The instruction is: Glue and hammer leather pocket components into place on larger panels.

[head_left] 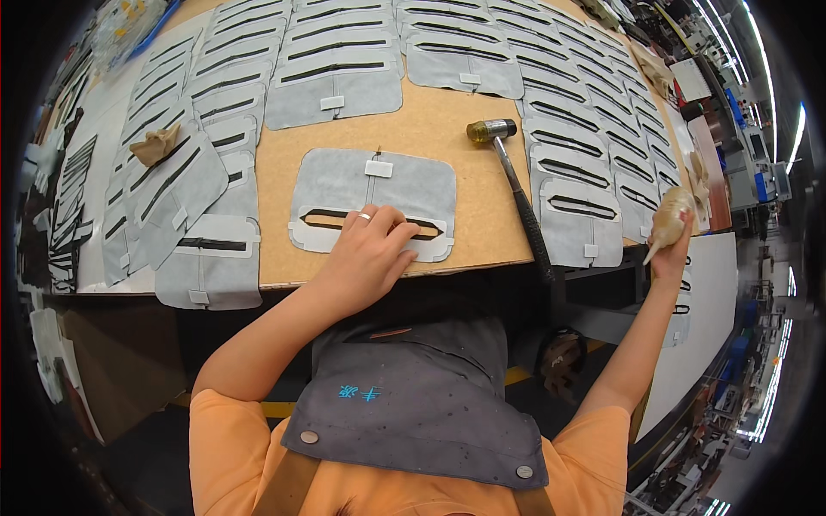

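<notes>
The worker over here has on a charcoal-grey apron point(422, 421) flecked with small dark spots, and across the apron's middle I can see bright blue lettering point(360, 392), with a narrow orange-red mark point(391, 332) farther toward its lap end. A round, metallic left stud point(309, 437) and a matching right stud point(524, 471) sit at the apron's chest corners, each beside a flat brownish strap point(288, 486). Past both sides of the apron show the short sleeves of a light-orange shirt point(228, 447), and beyond its lap end a slim silvery ring point(365, 216) circles a finger of the left hand point(370, 254).
</notes>
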### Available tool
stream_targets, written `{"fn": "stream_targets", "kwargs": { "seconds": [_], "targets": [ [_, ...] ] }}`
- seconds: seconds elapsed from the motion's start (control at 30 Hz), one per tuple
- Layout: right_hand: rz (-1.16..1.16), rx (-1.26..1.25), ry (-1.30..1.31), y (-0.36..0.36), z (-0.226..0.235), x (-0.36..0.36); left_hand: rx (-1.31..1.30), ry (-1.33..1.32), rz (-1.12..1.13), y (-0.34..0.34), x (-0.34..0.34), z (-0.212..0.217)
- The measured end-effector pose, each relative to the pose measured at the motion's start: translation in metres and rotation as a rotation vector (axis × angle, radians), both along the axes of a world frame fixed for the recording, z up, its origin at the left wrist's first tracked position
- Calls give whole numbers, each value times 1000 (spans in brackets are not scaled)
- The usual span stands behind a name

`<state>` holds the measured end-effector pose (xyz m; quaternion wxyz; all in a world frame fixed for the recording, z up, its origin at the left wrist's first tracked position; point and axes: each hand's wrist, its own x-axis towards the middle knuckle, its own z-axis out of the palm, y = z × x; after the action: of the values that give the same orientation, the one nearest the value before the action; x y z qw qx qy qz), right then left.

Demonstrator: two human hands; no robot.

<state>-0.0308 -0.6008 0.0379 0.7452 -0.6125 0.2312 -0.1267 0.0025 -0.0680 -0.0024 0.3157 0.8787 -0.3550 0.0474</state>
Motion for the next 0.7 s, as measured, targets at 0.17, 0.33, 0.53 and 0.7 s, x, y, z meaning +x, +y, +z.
{"fn": "stream_targets", "kwargs": {
  "seconds": [0.17, 0.33, 0.53, 0.7],
  "targets": [
    [169, 474, -396, 94, 3, -8, -55, 128, 68, -11, 4, -5],
    [157, 360, -299, 220, -9, -21, -127, 167, 133, -24, 0, -10],
    [194, 9, -199, 283, -25, -20, -163, 123, 171, -30, 0, -8],
    [100, -133, -231, 296, -35, -19, -175, 161, 197, -30, -2, -8]
  ]
}}
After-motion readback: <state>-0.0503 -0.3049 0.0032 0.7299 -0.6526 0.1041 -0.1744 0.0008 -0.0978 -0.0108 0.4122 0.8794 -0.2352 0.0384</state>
